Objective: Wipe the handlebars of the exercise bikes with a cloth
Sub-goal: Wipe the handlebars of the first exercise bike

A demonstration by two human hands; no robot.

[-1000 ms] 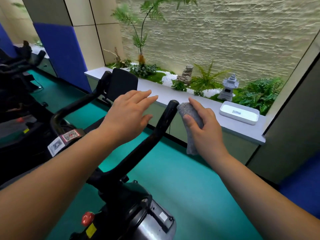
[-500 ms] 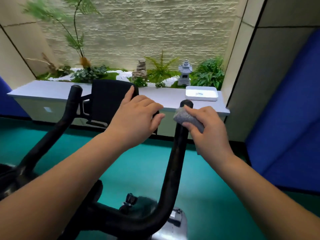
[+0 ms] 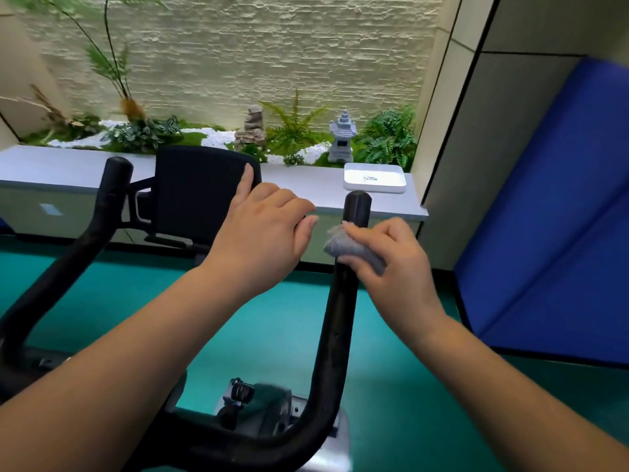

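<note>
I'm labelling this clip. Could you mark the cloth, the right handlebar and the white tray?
cloth [image 3: 354, 248], head view, on the grey bunched fabric.
right handlebar [image 3: 335, 321], head view, mid-bar below the cloth.
white tray [image 3: 374, 178], head view, on its flat inside.

White tray [image 3: 374, 178] on grey ledge [image 3: 68, 168]; stone lantern [image 3: 342, 137], ferns [image 3: 388, 137] behind; blue panel [image 3: 558, 216] right.
</note>
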